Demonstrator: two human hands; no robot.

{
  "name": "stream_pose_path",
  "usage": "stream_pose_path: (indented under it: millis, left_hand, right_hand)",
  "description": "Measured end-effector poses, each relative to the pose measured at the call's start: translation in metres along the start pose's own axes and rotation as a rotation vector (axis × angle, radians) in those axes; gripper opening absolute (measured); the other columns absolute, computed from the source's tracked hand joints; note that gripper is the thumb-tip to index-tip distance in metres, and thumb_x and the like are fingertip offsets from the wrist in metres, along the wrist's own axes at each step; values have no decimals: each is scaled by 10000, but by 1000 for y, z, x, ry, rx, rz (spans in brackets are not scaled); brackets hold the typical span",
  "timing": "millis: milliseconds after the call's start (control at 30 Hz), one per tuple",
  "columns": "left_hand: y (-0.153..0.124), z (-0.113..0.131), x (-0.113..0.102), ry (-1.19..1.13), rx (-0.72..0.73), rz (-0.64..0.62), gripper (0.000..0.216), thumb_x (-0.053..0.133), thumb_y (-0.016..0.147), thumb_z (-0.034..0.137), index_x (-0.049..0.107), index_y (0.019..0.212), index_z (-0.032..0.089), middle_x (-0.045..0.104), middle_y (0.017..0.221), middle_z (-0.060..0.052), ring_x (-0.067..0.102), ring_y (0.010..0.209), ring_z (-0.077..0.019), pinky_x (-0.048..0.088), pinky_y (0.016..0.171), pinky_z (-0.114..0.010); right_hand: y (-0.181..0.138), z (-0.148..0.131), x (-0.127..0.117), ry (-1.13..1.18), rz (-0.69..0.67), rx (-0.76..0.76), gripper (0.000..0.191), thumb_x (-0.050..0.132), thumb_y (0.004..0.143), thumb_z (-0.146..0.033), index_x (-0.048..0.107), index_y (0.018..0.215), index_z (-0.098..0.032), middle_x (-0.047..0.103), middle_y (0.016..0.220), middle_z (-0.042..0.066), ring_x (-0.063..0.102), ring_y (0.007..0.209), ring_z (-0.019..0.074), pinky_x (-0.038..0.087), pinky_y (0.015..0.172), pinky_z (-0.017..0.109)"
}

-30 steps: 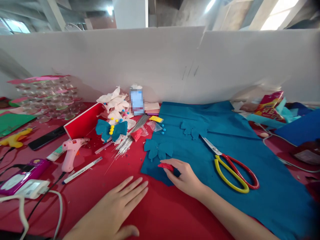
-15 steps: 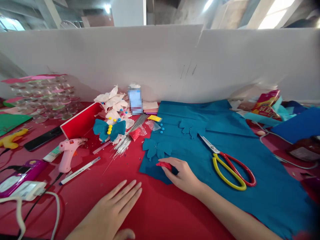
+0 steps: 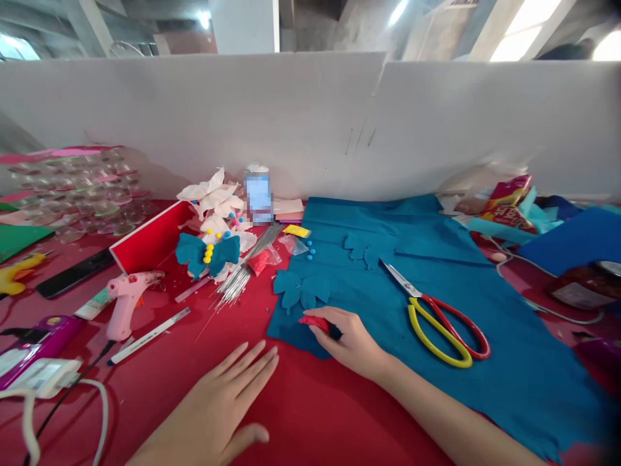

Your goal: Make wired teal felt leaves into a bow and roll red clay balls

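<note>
a long white partition (image 3: 194,116) stands along the far side, and before it lies one broad red tabletop (image 3: 310,414). one blue cloth (image 3: 509,291) covers its middle and right part. two hands reach in from the near side. the left hand (image 3: 218,395) is released and opened flat, palm down over the table, four fingers straight and pointing far and right, thumb spread apart. the right hand (image 3: 352,336) is drawn nearly closed in a pinch, back upward, fingertips toward the left; its forearm (image 3: 436,408) slants in from the near right. one pair of scissors (image 3: 412,291) lies right of that hand, tips far and left. one bundle of thin wires (image 3: 237,281) rests left of the cloth. farther left are two glue guns, a pink one (image 3: 127,304) and a yellow one (image 3: 19,275), and one blue butterfly (image 3: 226,254) with a row of yellow balls (image 3: 208,254). one cut blue shape (image 3: 305,292) lies at the cloth's left edge, just beyond the right hand (a second cut shape (image 3: 359,248) shows by the scissor tips). the right hand grasps one small red wad (image 3: 313,321), on the near side of the first shape; whether it touches the cloth i cannot tell. three blue balls (image 3: 311,251) sit near the cloth's far left edge.
</note>
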State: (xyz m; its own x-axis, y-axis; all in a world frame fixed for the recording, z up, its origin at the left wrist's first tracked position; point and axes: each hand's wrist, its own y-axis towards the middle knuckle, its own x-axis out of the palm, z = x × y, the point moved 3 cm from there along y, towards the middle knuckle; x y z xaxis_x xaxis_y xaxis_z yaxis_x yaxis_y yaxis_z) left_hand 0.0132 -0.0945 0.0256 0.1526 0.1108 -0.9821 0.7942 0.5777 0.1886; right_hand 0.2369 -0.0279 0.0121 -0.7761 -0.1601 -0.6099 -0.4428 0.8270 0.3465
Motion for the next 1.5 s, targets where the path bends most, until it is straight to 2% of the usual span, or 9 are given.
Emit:
stream_pose_path:
  millis: [100,233,367,500,733,1033,1133,1300,1500]
  left_hand:
    - [-10,15,-7,5,75,19,696,454,900,470,150,1464,199,520,1339,-9,541,1184,-171,406,978,-242]
    - [7,35,4,11,237,27,539,389,938,430,322,1415,188,544,1316,16,564,1155,-158,413,968,-237]
    - [14,20,11,80,61,32,723,423,870,573,284,1433,141,433,1408,-55,471,1252,-264,406,997,-345]
    - [-10,8,0,132,-13,95,780,475,858,546,130,1469,205,507,1354,-14,530,1196,-231,430,966,-312]
    - [-35,22,1,104,-31,115,759,494,868,481,119,1474,220,575,1291,6,599,1105,-170,486,877,-210]
    - [-33,18,24,-45,-375,195,687,490,883,353,142,1472,287,528,1352,-8,553,1175,-182,506,918,-271]
    - [-34,12,34,-28,-456,252,606,502,877,341,279,1438,289,529,1353,-21,532,1197,-209,533,887,-304]
    - [-19,9,38,-70,-418,269,310,542,858,310,616,1158,324,603,1268,1,555,1173,-232,548,877,-358]
    - [-8,7,32,-114,-410,371,165,553,853,315,696,929,279,697,1065,-26,636,1040,-220,552,875,-400]
  right_hand:
    - [0,1,1,7,-5,4,244,523,892,-257,633,1095,-178,693,1023,83,649,904,172,525,776,269]
    - [0,1,1,1,11,2,242,521,894,-257,638,1092,-182,693,1027,80,648,907,174,520,792,275]
    - [-1,-1,0,-4,13,13,244,513,898,-262,637,1089,-172,693,1023,82,649,900,173,522,788,273]
    - [0,-2,-1,-7,1,12,240,506,902,-269,639,1079,-177,694,1021,80,648,896,170,523,787,273]
    - [0,-2,0,9,-5,6,240,508,902,-272,637,1084,-183,692,1023,74,644,908,164,520,789,264]
    - [-1,-3,-2,8,-45,-48,281,537,899,-307,623,1144,-198,680,1034,75,627,868,161,529,733,258]
    - [-2,-2,-2,-1,-43,-36,305,521,908,-305,599,1184,-202,679,1023,82,632,847,163,539,729,274]
    - [-2,-3,-3,-6,-32,-39,293,524,905,-280,600,1175,-195,678,1003,85,628,827,165,539,720,281]
    - [-3,-4,-4,-2,-24,-36,285,523,904,-282,606,1162,-196,677,987,77,620,800,157,530,699,270]
